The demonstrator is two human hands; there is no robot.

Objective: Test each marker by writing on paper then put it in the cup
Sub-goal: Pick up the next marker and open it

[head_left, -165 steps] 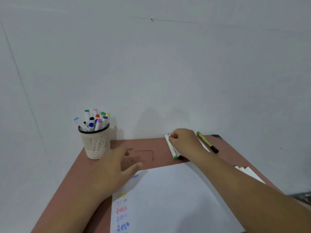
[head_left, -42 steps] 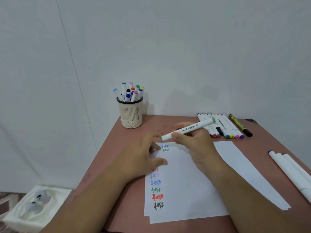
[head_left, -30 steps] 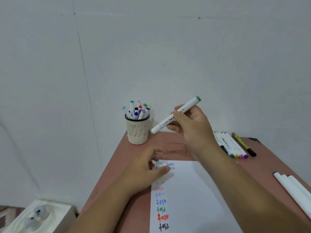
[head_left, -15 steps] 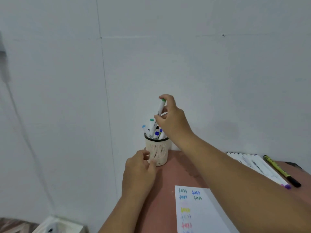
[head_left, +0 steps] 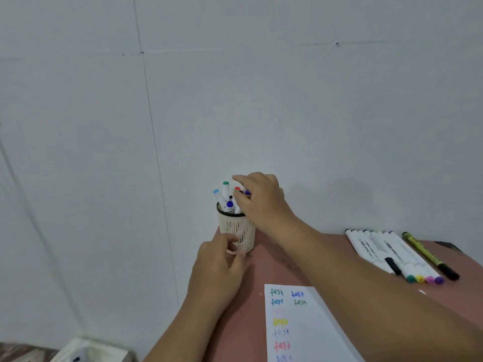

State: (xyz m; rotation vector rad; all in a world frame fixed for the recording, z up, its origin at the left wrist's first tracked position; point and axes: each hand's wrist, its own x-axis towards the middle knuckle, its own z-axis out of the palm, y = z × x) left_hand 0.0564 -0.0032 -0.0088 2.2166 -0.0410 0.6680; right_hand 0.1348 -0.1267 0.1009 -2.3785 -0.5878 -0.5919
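Your right hand (head_left: 261, 197) hovers over the mesh cup (head_left: 238, 232), fingers loosely spread, dropping a marker in. Your left hand (head_left: 218, 267) grips the cup's base. Next, pick from the untested markers (head_left: 392, 254) rightward.

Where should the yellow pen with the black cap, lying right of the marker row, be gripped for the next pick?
Pinch the yellow pen mid-barrel from above, fingers across its width. It lies flat on the table, apart from the marker row, so both long sides look free.
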